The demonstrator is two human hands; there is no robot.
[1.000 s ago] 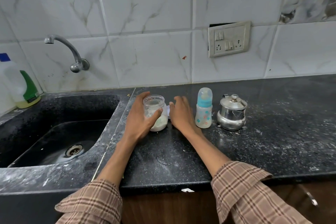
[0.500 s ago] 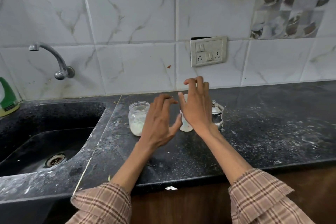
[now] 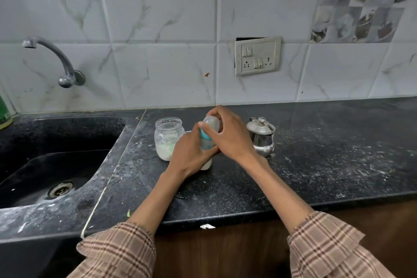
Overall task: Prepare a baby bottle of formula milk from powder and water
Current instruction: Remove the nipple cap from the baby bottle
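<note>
A baby bottle (image 3: 206, 142) with a clear cap and a teal collar stands on the black counter (image 3: 316, 160). My left hand (image 3: 191, 153) grips its body from the left. My right hand (image 3: 228, 135) curls over its cap from the right and above. An open glass jar (image 3: 168, 137) with white powder at its bottom stands just left of the bottle, apart from my hands. A small steel pot (image 3: 261, 136) with a lid sits to the right, partly behind my right hand.
A black sink (image 3: 56, 165) with a drain lies at the left, and a tap (image 3: 58, 63) sticks out of the tiled wall above it. A switch and socket plate (image 3: 257, 56) is on the wall. White powder dusts the counter at the right.
My left hand left the jar and both hands rose, then closed on the baby bottle. The view tilted upward.
</note>
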